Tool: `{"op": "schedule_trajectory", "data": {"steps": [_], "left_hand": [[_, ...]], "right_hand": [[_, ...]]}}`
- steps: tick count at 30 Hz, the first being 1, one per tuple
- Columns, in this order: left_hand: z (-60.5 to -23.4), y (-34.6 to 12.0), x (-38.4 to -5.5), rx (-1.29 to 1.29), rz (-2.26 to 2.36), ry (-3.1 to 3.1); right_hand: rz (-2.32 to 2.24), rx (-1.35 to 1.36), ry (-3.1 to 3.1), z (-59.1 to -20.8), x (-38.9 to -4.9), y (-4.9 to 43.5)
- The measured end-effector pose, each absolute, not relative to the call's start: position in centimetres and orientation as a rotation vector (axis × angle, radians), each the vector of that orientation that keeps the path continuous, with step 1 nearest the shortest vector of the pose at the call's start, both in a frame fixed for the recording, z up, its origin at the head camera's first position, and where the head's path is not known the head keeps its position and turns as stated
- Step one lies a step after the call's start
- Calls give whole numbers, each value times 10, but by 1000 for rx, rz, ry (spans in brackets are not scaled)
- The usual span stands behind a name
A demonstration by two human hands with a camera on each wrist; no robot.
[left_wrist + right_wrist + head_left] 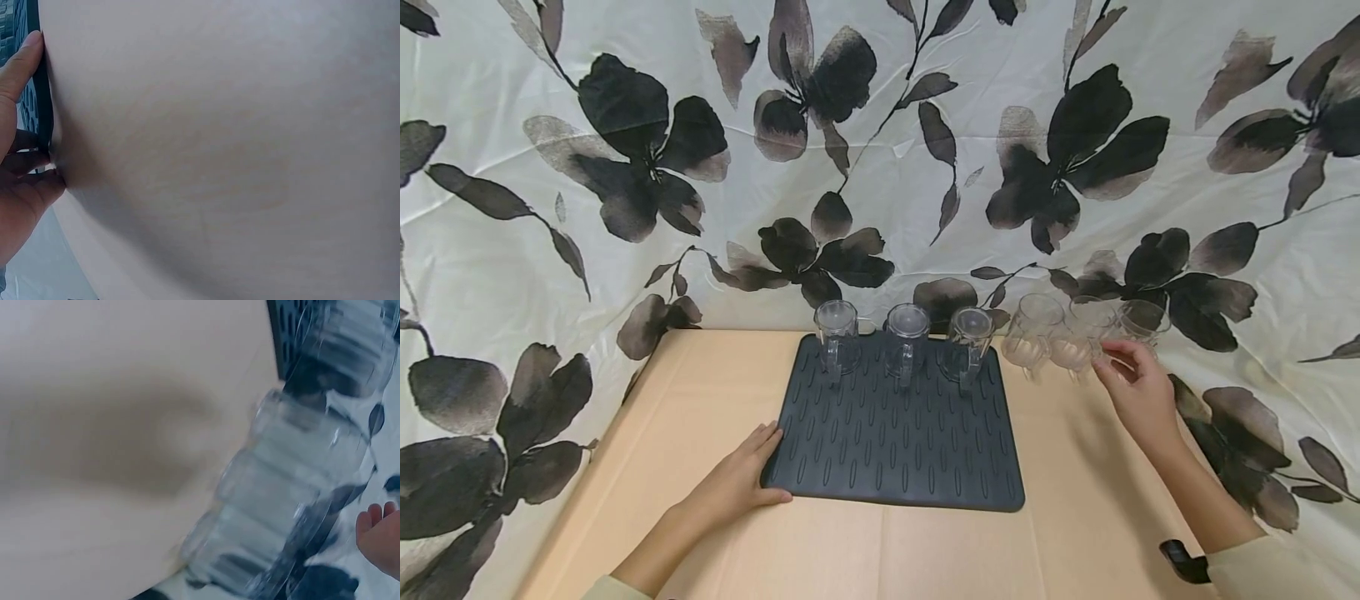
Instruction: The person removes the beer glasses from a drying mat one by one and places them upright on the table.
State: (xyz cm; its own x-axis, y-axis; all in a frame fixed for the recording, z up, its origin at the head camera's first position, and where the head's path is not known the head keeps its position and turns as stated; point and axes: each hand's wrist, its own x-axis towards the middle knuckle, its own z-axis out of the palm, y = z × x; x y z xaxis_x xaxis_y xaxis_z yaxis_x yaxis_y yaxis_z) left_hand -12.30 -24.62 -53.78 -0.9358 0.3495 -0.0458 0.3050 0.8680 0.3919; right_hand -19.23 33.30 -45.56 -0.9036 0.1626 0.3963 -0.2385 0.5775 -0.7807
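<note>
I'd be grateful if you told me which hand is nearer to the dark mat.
Left. The left hand touches the mat at its near left corner; the right hand is off its right side, by clear glasses.

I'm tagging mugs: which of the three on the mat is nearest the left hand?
The leftmost mug on the mat; the middle mug and right mug stand farther from the left hand.

Looks domestic from my remote feed; which room, I can't tell. Signs: pale, wood-toned counter (pixel 947 550); creased white cloth (pixel 880 158) printed with big dark flowers, rising behind it and down both sides. Household wares too: clear glass mugs (pixel 906 333), dark ridged mat (pixel 891 450) resembling a dish mat. I note kitchenware, curtain-like backdrop.
</note>
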Motion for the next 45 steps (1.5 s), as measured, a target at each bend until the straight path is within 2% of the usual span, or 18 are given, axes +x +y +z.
{"op": "schedule_trajectory", "data": {"steps": [6,19,29,45], "left_hand": [[-537,-245,-124,510,585,2924],[-535,-243,-126,483,576,2922],[-537,-241,-126,471,572,2909],[-534,-239,-125,451,574,2901]], "right_hand": [[1295,269,-2476,-462,-193,303],[1524,420,-2562,-490,-225,262],[1622,463,-2578,-517,-242,245],[1858,471,-2409,-539,-254,222]]}}
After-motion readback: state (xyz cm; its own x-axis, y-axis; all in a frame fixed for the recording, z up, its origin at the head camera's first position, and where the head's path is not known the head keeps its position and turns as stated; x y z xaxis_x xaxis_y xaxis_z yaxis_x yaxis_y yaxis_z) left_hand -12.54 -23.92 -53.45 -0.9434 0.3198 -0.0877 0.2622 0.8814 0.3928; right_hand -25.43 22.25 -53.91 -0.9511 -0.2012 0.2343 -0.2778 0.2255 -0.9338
